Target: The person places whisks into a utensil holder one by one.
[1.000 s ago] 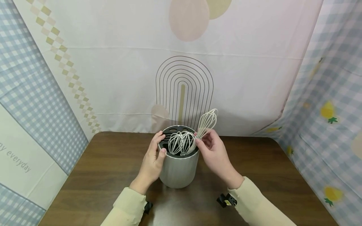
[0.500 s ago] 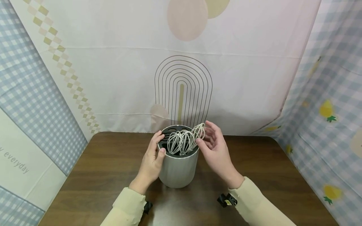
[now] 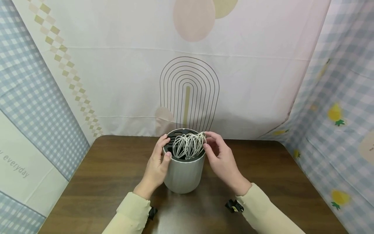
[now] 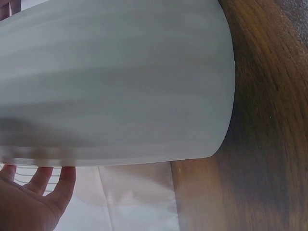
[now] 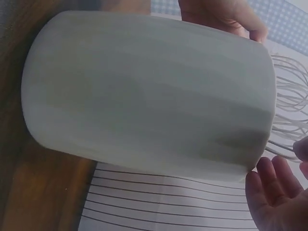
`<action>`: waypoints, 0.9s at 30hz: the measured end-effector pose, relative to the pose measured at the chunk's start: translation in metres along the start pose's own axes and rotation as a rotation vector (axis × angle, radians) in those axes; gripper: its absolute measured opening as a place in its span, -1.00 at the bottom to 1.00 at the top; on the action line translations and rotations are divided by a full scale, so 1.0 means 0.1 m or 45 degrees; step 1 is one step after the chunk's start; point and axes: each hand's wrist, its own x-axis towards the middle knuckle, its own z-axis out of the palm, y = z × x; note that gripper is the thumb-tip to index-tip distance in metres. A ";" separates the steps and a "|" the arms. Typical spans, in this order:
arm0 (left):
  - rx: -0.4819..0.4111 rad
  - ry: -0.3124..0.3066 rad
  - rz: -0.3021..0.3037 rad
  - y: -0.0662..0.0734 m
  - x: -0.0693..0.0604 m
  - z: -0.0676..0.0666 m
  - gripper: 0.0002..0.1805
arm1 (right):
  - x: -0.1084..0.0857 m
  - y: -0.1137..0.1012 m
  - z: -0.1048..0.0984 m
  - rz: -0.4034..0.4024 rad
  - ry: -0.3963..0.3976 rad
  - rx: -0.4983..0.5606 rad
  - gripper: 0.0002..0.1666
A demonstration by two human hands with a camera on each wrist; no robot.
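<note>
A pale grey, round utensil holder (image 3: 183,178) with a black slotted insert (image 3: 181,132) stands upright. Three whisks (image 3: 189,146) sit in its front opening, wire heads up and handles hidden inside. My left hand (image 3: 156,165) grips the holder's left side at the rim, thumb in front and fingers behind. At the right rim, my right hand (image 3: 223,159) has its thumb and forefinger around the wires of the rightmost whisk (image 3: 201,139). In the right wrist view, my right hand (image 5: 281,192) has its other fingers beside the rim, and the whisk wires (image 5: 291,96) stick out.
The brown wooden table (image 3: 122,172) carries the holder close to its back edge. Behind hangs a white patterned cloth (image 3: 131,84). Blue checked cloths stand at the left (image 3: 35,81) and at the right (image 3: 342,97).
The rightmost whisk has gone down from above the rim into the holder, level with the others. My right hand has followed slightly downward. My left hand stays in place on the holder.
</note>
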 end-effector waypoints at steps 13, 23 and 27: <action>0.010 0.015 0.019 -0.01 -0.02 0.06 -0.47 | -0.32 0.42 -0.12 -0.058 -0.071 -0.421 -0.37; -0.018 -0.098 -0.215 -0.01 -0.15 -0.09 -0.37 | -0.52 0.66 -0.19 -0.185 -0.156 -0.930 -0.12; 0.193 -0.202 -0.277 -0.01 -0.26 -0.18 -0.36 | -0.56 0.70 -0.21 -0.161 -0.207 -0.968 -0.10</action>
